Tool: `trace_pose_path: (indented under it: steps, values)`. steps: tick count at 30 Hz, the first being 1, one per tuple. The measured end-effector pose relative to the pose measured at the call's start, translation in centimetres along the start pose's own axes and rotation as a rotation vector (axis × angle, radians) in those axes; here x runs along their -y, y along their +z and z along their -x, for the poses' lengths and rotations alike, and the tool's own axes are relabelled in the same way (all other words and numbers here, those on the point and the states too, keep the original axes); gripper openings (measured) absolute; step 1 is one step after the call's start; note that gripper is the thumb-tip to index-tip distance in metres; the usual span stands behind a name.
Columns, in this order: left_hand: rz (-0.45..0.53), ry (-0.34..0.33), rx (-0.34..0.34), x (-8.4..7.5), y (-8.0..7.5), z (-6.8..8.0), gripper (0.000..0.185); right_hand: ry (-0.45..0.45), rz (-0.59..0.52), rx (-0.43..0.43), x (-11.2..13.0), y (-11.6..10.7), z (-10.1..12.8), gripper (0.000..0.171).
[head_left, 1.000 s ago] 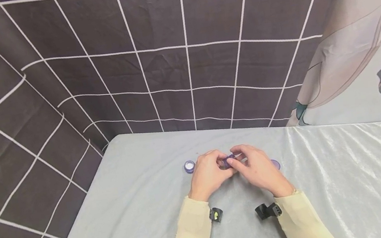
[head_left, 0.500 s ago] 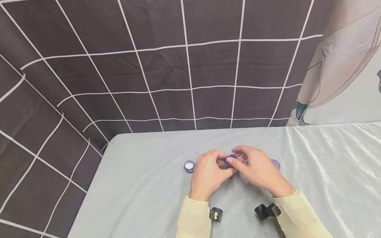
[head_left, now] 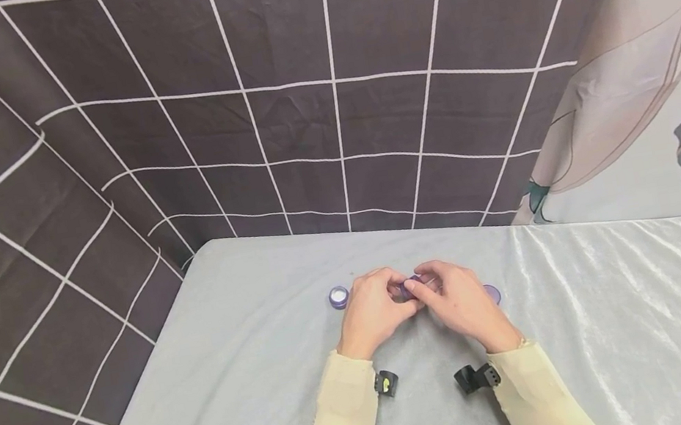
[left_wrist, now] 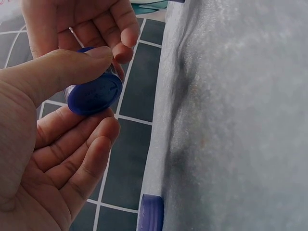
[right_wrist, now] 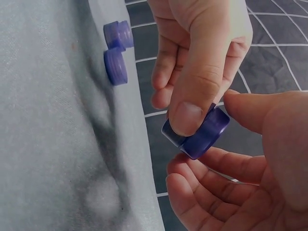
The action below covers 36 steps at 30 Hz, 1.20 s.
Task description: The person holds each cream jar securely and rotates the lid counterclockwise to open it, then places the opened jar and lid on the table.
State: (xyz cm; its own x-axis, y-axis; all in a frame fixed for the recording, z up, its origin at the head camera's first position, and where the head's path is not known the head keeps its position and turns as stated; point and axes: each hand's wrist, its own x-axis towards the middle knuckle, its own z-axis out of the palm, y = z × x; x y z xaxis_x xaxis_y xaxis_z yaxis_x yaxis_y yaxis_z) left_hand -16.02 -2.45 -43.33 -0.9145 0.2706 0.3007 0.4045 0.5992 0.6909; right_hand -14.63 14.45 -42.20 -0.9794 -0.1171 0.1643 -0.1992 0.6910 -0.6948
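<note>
Jar (right_wrist: 197,132), small and purple, was held above the table (head_left: 598,320) between both hands, near the middle of the cloth. The left hand (head_left: 371,312) pinched it with thumb and curled fingers; the right hand (head_left: 461,301) gripped its other end with thumb and fingertips. I judged that the lid was being turned and the work was not finished. Left of the hands one open jar (head_left: 338,296) stood; its inside looked pale, the content unclear. Right of them lay a lid (head_left: 493,292).

Both hands meet above the middle of the desk (head_left: 259,374), the left hand (head_left: 371,312) and right hand (head_left: 462,303) holding a small jar (head_left: 411,284) between them. Another jar (head_left: 338,296) stands on the desk left of the hands, and a lid (head_left: 493,292) lies just right of them.
</note>
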Motion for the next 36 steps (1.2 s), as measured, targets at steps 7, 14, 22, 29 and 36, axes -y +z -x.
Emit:
trace_pose_path:
  steps: [7,14,22,29,36]
  values:
    - [-0.004,0.005,-0.006,0.08,-0.01,-0.08,0.028,-0.006,-0.01,0.011,0.09,-0.04,-0.03,0.029]
    - [-0.005,0.005,-0.007,0.07,0.02,-0.06,0.028,-0.01,-0.018,0.014,0.08,-0.07,-0.01,0.026]
    - [-0.009,0.001,-0.008,0.04,-0.06,-0.08,0.028,-0.013,-0.011,0.013,0.18,-0.15,-0.06,0.026]
    - [-0.007,-0.008,-0.002,0.0,-0.1,-0.07,0.028,-0.009,-0.014,0.026,0.22,-0.23,-0.08,0.028]
    - [-0.006,-0.005,0.002,0.05,-0.1,-0.11,0.029,-0.038,-0.003,0.021,0.21,-0.4,-0.06,0.029]
